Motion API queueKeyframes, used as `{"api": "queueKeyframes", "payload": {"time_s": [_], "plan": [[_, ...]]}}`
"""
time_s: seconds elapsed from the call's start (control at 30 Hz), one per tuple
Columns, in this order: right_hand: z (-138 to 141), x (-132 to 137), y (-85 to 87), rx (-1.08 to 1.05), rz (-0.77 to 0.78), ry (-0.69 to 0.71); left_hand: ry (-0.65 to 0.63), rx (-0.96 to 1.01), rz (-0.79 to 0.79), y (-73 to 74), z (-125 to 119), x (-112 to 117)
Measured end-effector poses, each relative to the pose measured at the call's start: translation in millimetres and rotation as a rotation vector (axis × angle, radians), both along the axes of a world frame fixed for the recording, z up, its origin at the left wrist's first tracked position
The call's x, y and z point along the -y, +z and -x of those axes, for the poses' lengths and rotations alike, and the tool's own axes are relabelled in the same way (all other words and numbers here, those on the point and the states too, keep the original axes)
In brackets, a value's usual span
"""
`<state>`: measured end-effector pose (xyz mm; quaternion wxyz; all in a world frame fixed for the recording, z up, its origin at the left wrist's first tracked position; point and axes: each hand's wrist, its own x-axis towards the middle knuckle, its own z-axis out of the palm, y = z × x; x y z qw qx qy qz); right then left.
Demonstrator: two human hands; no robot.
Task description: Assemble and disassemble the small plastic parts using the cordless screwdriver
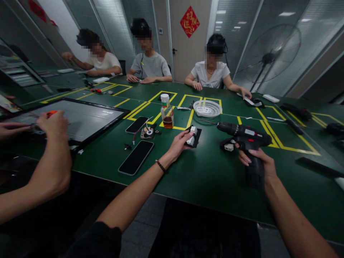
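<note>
Two phones (136, 157), bottle (167, 115), left fingers (185, 136) pinching black part (194, 137), right fingers (245, 158) gripping drill (243, 132)

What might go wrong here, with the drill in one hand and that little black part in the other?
The right hand grips the drill, whose bit points left, close to the left hand holding the small black part; a slip might jab that hand. The bottle of brown liquid stands just behind and could be knocked over toward the phone beside it.

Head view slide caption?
Left hand touches a small black part on the green table; right hand grips a cordless drill.
</note>
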<state>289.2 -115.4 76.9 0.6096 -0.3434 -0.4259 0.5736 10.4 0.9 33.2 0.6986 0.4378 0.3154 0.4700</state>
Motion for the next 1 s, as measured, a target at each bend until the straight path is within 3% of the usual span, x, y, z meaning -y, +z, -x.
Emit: {"api": "queueKeyframes", "payload": {"time_s": [0.53,0.77,1.0], "plan": [[-1.2,-0.5,2.4,-0.031,-0.004,0.011,-0.118,-0.067,0.004,-2.9,-0.1,0.0],[0.9,1.1,4.0,-0.056,0.001,0.002,-0.109,-0.059,0.0,-1.3,1.1,-0.2],[-2.4,3.1,-0.5,-0.06,-0.008,0.013,-0.022,-0.104,-0.083,-1.6,7.7,-5.1]]}}
